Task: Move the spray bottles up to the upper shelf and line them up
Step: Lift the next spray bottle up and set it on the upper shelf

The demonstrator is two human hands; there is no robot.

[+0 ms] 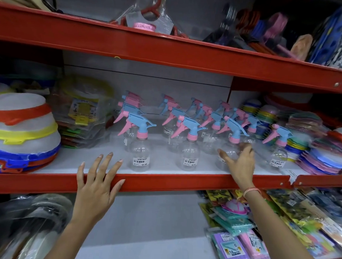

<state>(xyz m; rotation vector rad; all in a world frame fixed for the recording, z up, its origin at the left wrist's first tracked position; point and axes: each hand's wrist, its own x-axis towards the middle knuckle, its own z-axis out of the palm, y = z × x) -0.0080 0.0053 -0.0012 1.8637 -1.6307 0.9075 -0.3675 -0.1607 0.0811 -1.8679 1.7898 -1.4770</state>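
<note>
Head view, my left hand (97,182) spread flat, holding nothing, on the red metal shelf edge (164,183), my right hand (240,161) loosely cupping a clear plastic spray bottle (229,151) with blue-and-pink trigger, grip unclear, other clear spray bottles (141,147) in rows on that shelf.

Both forearms are bare, with no sleeves in view up to the bottom edge of the picture. The left hand (97,182) wears no ring, watch or band, and its fingernails (111,153) are fairly long, rounded at the tips and pale. The right hand (240,163) is motion-blurred, so its nails are hard to make out. Around its wrist sits a thin pink band (252,191), possibly a cord or elastic bracelet.
</note>
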